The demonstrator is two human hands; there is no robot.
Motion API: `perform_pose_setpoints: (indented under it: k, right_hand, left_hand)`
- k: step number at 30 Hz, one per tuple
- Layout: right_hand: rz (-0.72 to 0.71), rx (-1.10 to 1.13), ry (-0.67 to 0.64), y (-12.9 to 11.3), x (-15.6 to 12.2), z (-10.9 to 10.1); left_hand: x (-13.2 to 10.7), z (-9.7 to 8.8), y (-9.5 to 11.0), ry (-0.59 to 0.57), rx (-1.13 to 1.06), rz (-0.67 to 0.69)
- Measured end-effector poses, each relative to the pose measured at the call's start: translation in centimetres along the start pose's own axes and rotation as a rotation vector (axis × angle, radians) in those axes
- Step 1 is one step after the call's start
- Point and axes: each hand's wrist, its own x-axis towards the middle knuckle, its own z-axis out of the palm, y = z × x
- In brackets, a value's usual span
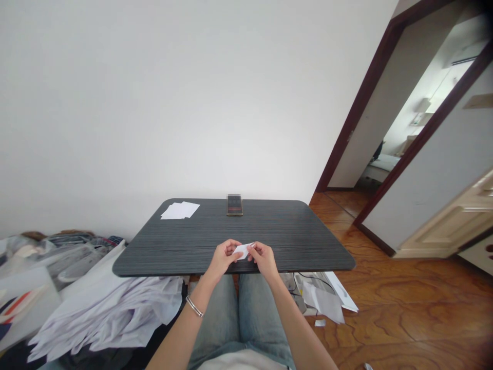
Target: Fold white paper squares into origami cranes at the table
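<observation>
Over the near edge of the dark table (pixel 285 231), a small piece of folded white paper (pixel 243 250) is held between my two hands. My left hand (pixel 224 257) pinches its left side with thumb and fingers. On the right side, my right hand (pixel 263 257) grips the paper, its thumb lying near the paper's corner. The exact folds are too small to make out. Several white paper sheets (pixel 179 210) lie overlapped at the table's far left.
A phone on a stand (pixel 234 204) is at the table's back middle, near the white wall (pixel 239 103). White cloth and bags (pixel 115 308) are piled left. Papers and cables (pixel 322 298) sit below the table's right side on a wooden floor (pixel 385 308). A doorway is at right.
</observation>
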Motion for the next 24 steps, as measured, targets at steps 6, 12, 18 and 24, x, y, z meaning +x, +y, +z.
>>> perform_pose_setpoints:
  k: [6,12,18,24]
  right_hand:
    - [-0.002,0.017,0.047,-0.37,0.01,-0.04]
    - [0.005,0.007,-0.002,-0.10,0.12,-0.10]
    - [-0.004,-0.017,-0.046,0.30,0.12,-0.23]
    - [-0.007,-0.018,-0.007,0.07,0.06,-0.14]
  left_hand:
    - [-0.08,0.01,0.11,-0.001,-0.007,-0.007]
    - [-0.07,-0.02,0.03,0.008,-0.014,0.001]
    - [0.07,-0.07,-0.23,0.003,-0.010,0.008]
    - [0.01,-0.03,-0.17,-0.007,0.007,0.004]
